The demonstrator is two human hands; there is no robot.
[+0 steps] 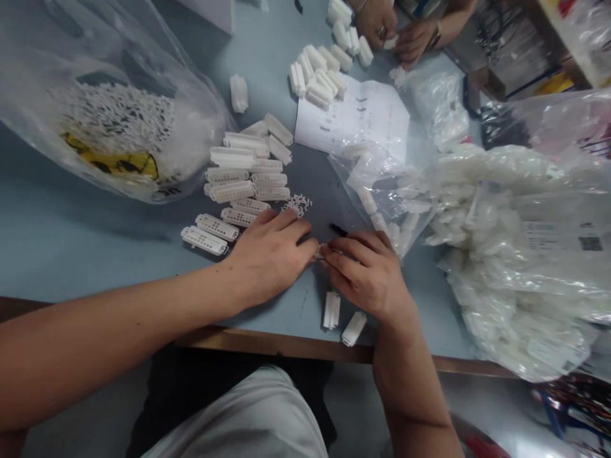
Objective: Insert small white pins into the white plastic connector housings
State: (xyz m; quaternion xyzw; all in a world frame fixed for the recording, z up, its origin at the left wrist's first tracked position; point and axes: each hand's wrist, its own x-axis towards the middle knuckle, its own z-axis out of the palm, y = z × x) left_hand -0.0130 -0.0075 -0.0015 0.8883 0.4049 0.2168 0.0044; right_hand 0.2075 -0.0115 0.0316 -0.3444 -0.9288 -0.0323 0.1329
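Note:
My right hand is closed, fingers pinching a small pale plastic part just above the table. My left hand is curled, its thumb reaching to that part. The left fingertips are mostly hidden, bent down at the edge of a small heap of tiny white pieces. A thin black pen-like tool sticks out beside the right fingers; whether it is held cannot be seen. Below the right hand lie two white plastic housings. Several white slotted housings with rows of holes lie left of the heap.
A big clear bag of tiny white pieces stands at left. An open clear bag overlaps a printed sheet. Bulky plastic bags fill the right side. Another person's hands work at the far side near more white housings.

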